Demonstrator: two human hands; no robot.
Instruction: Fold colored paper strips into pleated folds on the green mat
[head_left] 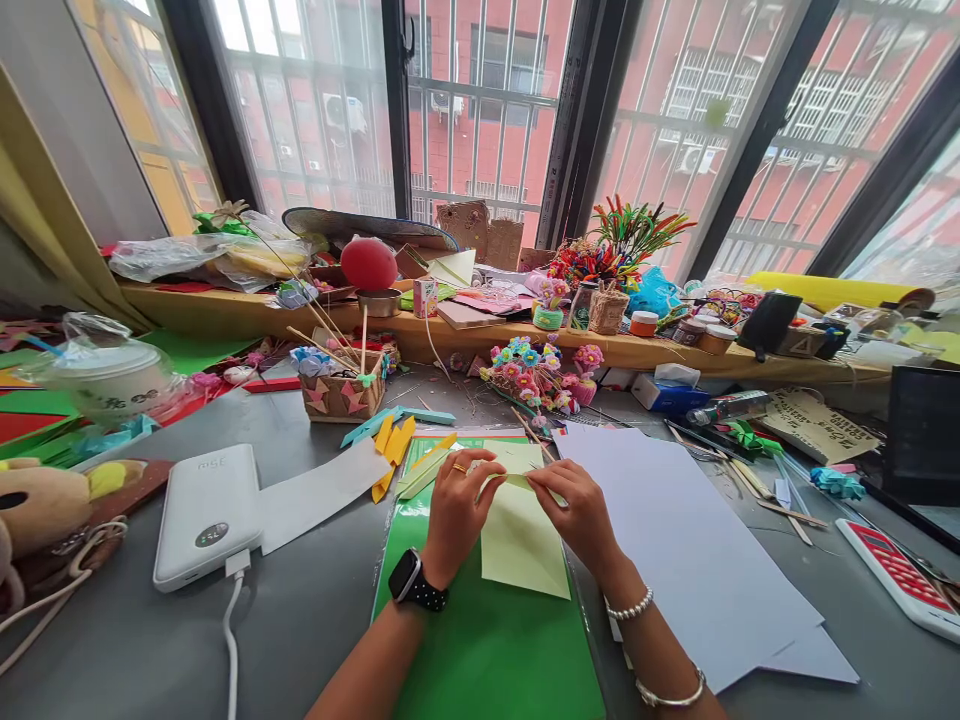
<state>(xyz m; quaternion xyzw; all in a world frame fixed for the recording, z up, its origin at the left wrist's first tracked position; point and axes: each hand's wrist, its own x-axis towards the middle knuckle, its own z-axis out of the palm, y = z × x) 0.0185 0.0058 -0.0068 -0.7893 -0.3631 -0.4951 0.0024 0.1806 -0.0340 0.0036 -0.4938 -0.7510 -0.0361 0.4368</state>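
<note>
My left hand (459,515), with a watch on its wrist, pinches one end of a small pale yellow paper strip (517,481). The strip's other end is between the thumb and fingertips of my right hand (581,512). It spans the gap between both hands, and my fingers cover its ends. Below it lies a pale yellow-green sheet of paper (523,548) on a green folder (495,650). Folded pale green paper pieces (421,475) rest just left of my left hand. Several orange folded strips (393,455) are beyond them.
White paper sheets (675,540) spread to the right. On the left are a white power bank (206,515) with its cable and a plush toy (45,510). A decorated box of sticks (341,395) and craft flowers (529,375) stand behind. A red calculator (900,575) is far right.
</note>
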